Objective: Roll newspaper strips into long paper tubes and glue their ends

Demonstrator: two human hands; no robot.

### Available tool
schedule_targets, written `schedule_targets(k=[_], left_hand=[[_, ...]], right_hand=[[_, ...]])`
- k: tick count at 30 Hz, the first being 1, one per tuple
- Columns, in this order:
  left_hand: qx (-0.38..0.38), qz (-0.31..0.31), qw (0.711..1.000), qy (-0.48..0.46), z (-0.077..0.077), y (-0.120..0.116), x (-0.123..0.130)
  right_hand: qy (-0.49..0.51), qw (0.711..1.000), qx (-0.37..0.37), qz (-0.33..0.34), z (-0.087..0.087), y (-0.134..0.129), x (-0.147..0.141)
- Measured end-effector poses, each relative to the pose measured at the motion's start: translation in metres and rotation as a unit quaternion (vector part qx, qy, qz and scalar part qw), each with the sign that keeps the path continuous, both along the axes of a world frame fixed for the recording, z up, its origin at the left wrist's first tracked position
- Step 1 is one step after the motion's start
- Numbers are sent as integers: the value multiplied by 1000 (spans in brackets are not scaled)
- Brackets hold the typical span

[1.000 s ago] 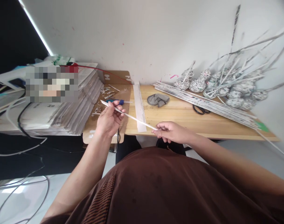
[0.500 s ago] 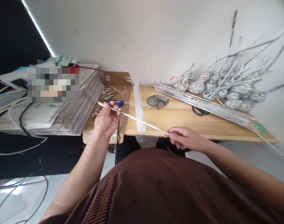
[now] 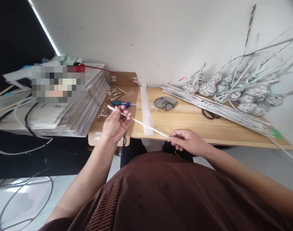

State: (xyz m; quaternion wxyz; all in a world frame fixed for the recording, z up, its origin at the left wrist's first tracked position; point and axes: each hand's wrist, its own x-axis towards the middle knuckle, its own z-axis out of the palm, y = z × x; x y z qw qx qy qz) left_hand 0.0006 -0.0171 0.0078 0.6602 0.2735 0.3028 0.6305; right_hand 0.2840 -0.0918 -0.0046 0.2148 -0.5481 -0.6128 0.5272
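A thin white paper stick (image 3: 148, 127) runs slantwise between my hands, above the near edge of the table. My left hand (image 3: 116, 124) pinches it near its upper left end, whose tip sticks out past the thumb. The fingers of my right hand (image 3: 185, 140) are closed on the lower right end. Behind my left hand lies a blue and green glue gun (image 3: 123, 105) on a brown board (image 3: 134, 96). A long white strip (image 3: 146, 110) lies on the table beneath the middle of the stick.
Stacked paper (image 3: 83, 106) rises at the left, with cables around it. A grey cloth (image 3: 166, 103) lies mid-table. Rightward are a bundle of paper sticks (image 3: 216, 109), black-handled scissors (image 3: 208, 114) and several woven paper gourds (image 3: 207, 88). Scraps (image 3: 115, 94) litter the board.
The view has shifted slightly, so the table and its things appear further right. My hands have come a little closer together, both still on the paper stick.
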Motion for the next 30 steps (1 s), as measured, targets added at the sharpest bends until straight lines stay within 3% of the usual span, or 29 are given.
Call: schedule_targets(k=[3, 7, 9, 16, 22, 30], left_hand=[[3, -5, 1000, 9, -2, -2, -1], [6, -20, 1000, 17, -4, -6, 3], [3, -39, 999, 19, -6, -10, 8], [-25, -88, 996, 13, -22, -23, 31], [-24, -101, 995, 3, -28, -25, 33], [-28, -102, 994, -16, -29, -28, 38]], right_hand=[[-15, 999, 28, -15, 1, 2, 0], [23, 999, -24, 24, 6, 7, -7], [43, 998, -36, 40, 9, 12, -18], [52, 998, 34, 27, 15, 38, -68], [95, 995, 11, 8, 8, 48, -76], [51, 992, 113, 24, 6, 44, -78]])
